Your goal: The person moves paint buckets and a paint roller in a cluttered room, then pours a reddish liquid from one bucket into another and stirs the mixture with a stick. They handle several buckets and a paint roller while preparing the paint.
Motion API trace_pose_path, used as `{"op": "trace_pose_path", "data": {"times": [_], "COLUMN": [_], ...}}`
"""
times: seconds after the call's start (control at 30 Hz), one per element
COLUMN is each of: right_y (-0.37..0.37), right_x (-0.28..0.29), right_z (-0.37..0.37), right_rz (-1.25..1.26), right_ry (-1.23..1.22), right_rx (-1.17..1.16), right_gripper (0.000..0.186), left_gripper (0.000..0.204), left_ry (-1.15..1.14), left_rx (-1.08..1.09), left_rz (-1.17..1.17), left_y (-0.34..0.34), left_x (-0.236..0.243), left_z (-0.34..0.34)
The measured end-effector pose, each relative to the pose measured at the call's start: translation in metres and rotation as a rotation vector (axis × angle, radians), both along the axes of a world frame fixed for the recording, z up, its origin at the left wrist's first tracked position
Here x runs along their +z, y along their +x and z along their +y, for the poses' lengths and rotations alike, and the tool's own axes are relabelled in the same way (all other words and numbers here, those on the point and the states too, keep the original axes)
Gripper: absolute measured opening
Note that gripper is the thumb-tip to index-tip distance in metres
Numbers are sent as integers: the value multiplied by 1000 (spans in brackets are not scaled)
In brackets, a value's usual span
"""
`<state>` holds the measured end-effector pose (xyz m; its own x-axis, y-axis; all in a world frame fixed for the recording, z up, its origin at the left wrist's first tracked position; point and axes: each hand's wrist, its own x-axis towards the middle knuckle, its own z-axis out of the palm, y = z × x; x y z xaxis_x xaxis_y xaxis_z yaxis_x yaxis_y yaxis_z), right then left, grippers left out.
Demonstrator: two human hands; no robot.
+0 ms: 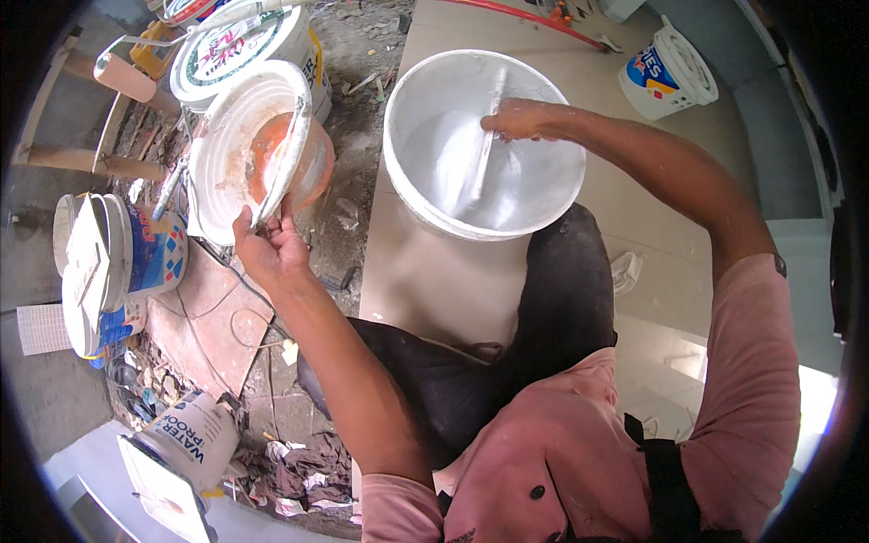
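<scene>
A large white bucket [550,201] stands on the tiles in front of me, with a glossy whitish layer inside. My right hand [523,119] reaches over its far right side, fingers closed round a pale, straight stick [480,177] that slants down into the bucket. At the left, a round white tub [220,156], smeared and orange toward its bottom, is tipped with its mouth facing left. My left hand [274,246] pinches the near part of the tub's rim between thumb and fingers. The tub is apart from the bucket.
A lidded paint bucket [243,56] and a paint roller [125,78] are at the far left. More paint buckets [156,249] line the left side, above another tipped bucket [195,442]. A lidded bucket [668,77] stands far right. Rubble and cables [136,389] litter the left ground.
</scene>
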<state>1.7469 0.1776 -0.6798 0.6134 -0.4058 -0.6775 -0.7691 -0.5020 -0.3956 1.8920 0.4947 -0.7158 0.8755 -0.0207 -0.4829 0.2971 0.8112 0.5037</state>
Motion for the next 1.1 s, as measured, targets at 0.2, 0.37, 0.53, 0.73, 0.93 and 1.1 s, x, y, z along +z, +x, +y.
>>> {"op": "trace_pose_path", "data": {"times": [0.2, 0.37, 0.53, 0.73, 0.93, 1.1], "right_y": [32, 14, -17, -5, -2, -29], "right_x": [10, 22, 62, 109, 43, 14], "right_z": [23, 31, -5, -11, -18, -34], "right_rz": [78, 263, -145, -384, -622, -627], "right_ry": [-324, -558, -800, -1053, -1012, -827], "right_rx": [880, 1357, 1619, 1791, 1758, 1467], "right_gripper": [37, 27, 10, 11, 18, 22], "left_gripper": [43, 42, 37, 36, 37, 47], "left_ry": [11, 8, 70, 30, 273, 521], "left_rx": [-17, -21, 24, 66, 186, 156], "left_rz": [-66, -39, 5, 36, 218, 277], "left_y": [-9, -8, 1, 8, 15, 16], "left_x": [10, 3, -9, -36, -75, -108], "left_z": [2, 2, -1, -1, -4, -8]}}
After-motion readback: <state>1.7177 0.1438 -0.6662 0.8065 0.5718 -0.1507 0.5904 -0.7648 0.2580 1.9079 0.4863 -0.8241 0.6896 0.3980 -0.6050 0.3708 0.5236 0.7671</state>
